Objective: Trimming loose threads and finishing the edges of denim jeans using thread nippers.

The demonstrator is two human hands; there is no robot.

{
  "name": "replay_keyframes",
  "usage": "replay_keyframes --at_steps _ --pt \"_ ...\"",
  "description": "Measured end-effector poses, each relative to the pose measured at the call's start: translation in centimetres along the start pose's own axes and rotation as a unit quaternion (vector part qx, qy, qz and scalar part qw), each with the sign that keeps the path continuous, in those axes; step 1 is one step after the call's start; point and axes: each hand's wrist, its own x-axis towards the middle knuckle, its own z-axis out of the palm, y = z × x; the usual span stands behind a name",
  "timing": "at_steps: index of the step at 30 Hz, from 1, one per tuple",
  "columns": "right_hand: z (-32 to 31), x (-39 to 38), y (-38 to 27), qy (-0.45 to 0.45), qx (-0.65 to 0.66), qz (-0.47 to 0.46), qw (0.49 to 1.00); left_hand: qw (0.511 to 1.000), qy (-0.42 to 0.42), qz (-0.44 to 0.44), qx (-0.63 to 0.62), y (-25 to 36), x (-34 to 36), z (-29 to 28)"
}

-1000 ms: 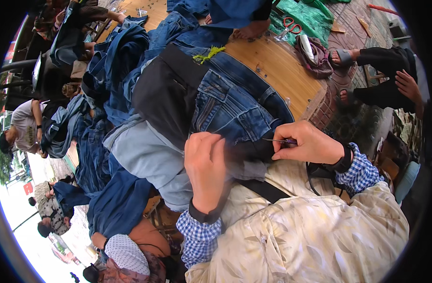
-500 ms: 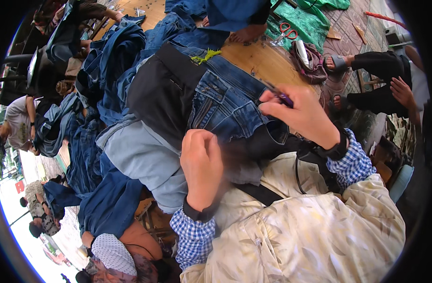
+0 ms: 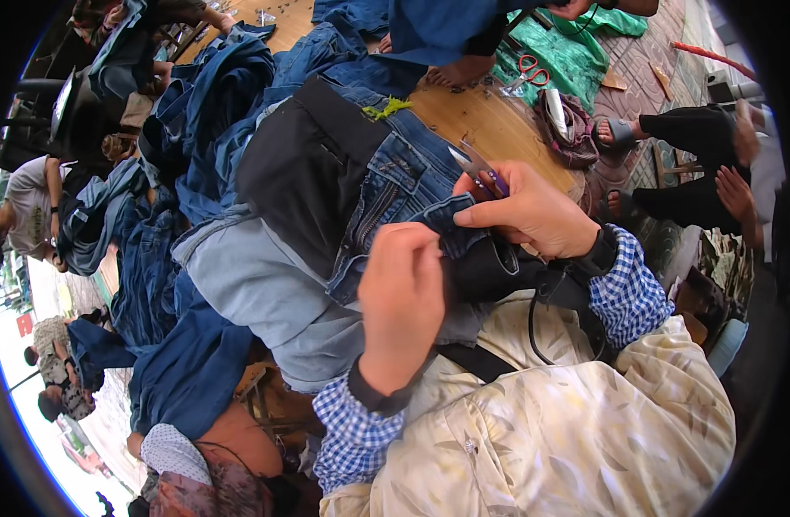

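A pair of jeans lies across my lap, partly inside out, with blue denim (image 3: 429, 151), black lining cloth (image 3: 296, 159) and a pale blue leg (image 3: 257, 276). My right hand (image 3: 537, 207) grips thread snips (image 3: 498, 181) with purple handles, their blades pointing up and left over the waistband. Its thumb and lower fingers are also at a denim edge. My left hand (image 3: 403, 289) is closed in a pinch beside the fly; what it holds, if anything, is blurred and cannot be made out. A yellow-green tuft (image 3: 386, 108) hangs at the waistband's far end.
A wooden board (image 3: 472, 116) lies beyond the jeans, near red-handled scissors (image 3: 531, 73) on a green sheet (image 3: 554, 52). Piled jeans (image 3: 209, 112) lie at the left. Several other people sit around, one in sandals (image 3: 619, 131) at the right.
My left hand has moved right, toward the right hand. The snips have turned so their blades show apart, and my right fingers have come down onto the denim. The view has shifted slightly.
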Motion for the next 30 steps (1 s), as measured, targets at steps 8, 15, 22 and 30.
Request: replay_keyframes --at_steps 8,15,22,30 --pt "0.0 -0.5 0.0 -0.023 0.036 0.011 0.999 0.991 0.065 0.047 0.103 0.3 0.4 0.3" --pt "1.0 -1.0 -0.1 0.021 -0.086 -0.057 0.994 0.969 -0.009 0.125 0.215 -0.7 0.2 -0.2" --pt "1.8 -1.3 0.2 0.047 -0.150 -0.119 0.980 0.936 -0.104 0.131 0.308 0.4 0.4 -0.4" --pt "1.4 -1.1 0.8 0.060 -0.104 -0.107 0.987 0.976 0.074 0.042 0.199 -1.1 0.0 -2.8"
